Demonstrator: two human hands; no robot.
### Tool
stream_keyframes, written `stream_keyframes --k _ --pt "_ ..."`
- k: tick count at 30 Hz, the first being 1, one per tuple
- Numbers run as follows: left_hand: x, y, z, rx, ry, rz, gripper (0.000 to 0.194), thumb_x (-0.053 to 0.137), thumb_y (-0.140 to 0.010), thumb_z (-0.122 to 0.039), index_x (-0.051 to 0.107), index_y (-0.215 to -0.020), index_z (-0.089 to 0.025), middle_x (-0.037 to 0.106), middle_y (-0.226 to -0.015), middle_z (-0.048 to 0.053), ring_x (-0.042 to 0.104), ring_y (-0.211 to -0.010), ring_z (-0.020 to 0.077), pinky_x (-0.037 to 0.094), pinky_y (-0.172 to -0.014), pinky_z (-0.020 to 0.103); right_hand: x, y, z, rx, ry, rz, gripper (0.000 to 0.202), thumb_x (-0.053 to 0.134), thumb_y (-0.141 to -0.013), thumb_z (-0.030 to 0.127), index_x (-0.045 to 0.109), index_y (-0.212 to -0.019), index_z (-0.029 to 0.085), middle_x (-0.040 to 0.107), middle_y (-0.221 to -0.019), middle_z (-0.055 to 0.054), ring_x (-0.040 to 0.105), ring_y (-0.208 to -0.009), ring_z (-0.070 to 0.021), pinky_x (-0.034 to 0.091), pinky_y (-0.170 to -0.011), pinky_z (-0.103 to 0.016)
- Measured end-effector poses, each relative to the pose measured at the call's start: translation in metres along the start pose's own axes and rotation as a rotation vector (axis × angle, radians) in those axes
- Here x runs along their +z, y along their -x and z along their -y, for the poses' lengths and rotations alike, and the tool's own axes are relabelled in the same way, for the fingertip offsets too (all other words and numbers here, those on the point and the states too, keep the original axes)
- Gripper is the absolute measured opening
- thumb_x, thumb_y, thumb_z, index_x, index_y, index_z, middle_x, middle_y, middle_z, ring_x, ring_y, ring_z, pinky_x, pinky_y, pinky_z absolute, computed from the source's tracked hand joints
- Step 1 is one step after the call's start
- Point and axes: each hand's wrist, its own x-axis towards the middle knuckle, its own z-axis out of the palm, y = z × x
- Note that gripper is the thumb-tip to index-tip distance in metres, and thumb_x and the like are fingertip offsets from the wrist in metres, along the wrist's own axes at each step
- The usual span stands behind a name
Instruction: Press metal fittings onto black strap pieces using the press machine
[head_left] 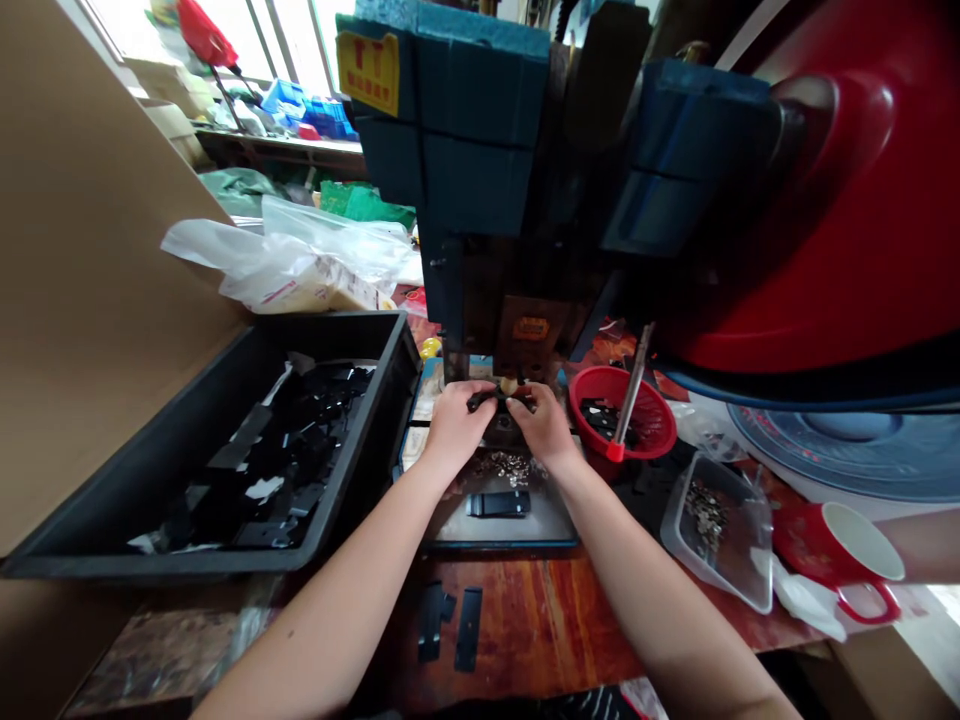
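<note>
My left hand (459, 422) and my right hand (546, 428) meet under the head of a blue press (480, 165), thumbs nearly touching. Their fingers are closed on a small dark strip (480, 401), held level at the tool; its middle is partly hidden by the thumbs. Just in front of the hands lies a heap of small shiny metal fittings (510, 466) on the machine's base plate (465, 530). Nearer me on that plate rests a stack of flat black pieces (498, 504).
On the left stands a black crate (322, 530) of black pieces. At right are a red basket (660, 425) with a metal rod (634, 390), a clear tub (750, 580) of metal bits and a red mug (814, 540). Black strips (468, 628) lie on the wooden table (555, 620).
</note>
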Motion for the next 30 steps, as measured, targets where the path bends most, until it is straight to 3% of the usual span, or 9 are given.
stream_keyframes --k 14,22,26,28,30 --pt "-0.001 -0.006 -0.012 0.001 0.085 0.152 0.028 0.052 -0.078 -0.017 0.068 -0.102 -0.015 0.07 -0.102 0.006 0.063 -0.097 0.022 0.047 -0.092 0.034 0.003 -0.002 -0.006 0.055 -0.05 0.014 0.025 0.052 -0.075 0.033 0.063 -0.091 0.017 0.063 -0.092 -0.006 0.057 -0.087 -0.0196 0.044 -0.082 -0.034" --pt "-0.002 -0.008 -0.013 0.019 0.06 0.14 0.025 0.053 -0.08 -0.02 0.068 -0.1 -0.018 0.07 -0.102 0.005 0.063 -0.098 0.0209 0.046 -0.092 0.034 0.004 -0.003 -0.003 0.045 -0.054 0.009 0.023 0.054 -0.073 0.029 0.063 -0.09 0.017 0.063 -0.092 -0.005 0.057 -0.086 -0.0191 0.044 -0.082 -0.034" --pt "-0.021 0.015 -0.014 -0.002 0.0 0.021 0.029 0.05 -0.086 -0.03 0.063 -0.109 -0.018 0.063 -0.114 0.008 0.056 -0.109 0.024 0.042 -0.096 0.038 -0.001 0.002 -0.004 0.054 -0.062 -0.02 0.028 0.057 -0.076 0.036 0.061 -0.096 0.017 0.062 -0.097 -0.007 0.057 -0.088 -0.0193 0.046 -0.081 -0.034" --pt "-0.036 0.036 -0.014 0.008 -0.043 0.019 0.025 0.049 -0.086 -0.03 0.064 -0.104 -0.021 0.064 -0.109 0.006 0.056 -0.106 0.0236 0.041 -0.096 0.038 -0.008 0.012 -0.004 0.052 -0.078 -0.062 0.029 0.054 -0.08 0.039 0.06 -0.099 0.017 0.061 -0.1 -0.008 0.057 -0.09 -0.0189 0.046 -0.08 -0.033" --pt "-0.049 0.059 -0.012 0.076 -0.229 0.077 0.021 0.048 -0.087 -0.029 0.066 -0.095 -0.022 0.065 -0.101 0.005 0.057 -0.099 0.0237 0.042 -0.092 0.039 -0.019 0.028 -0.005 0.031 -0.092 -0.084 0.026 0.053 -0.083 0.039 0.059 -0.098 0.019 0.061 -0.099 -0.007 0.058 -0.09 -0.0185 0.047 -0.08 -0.033"
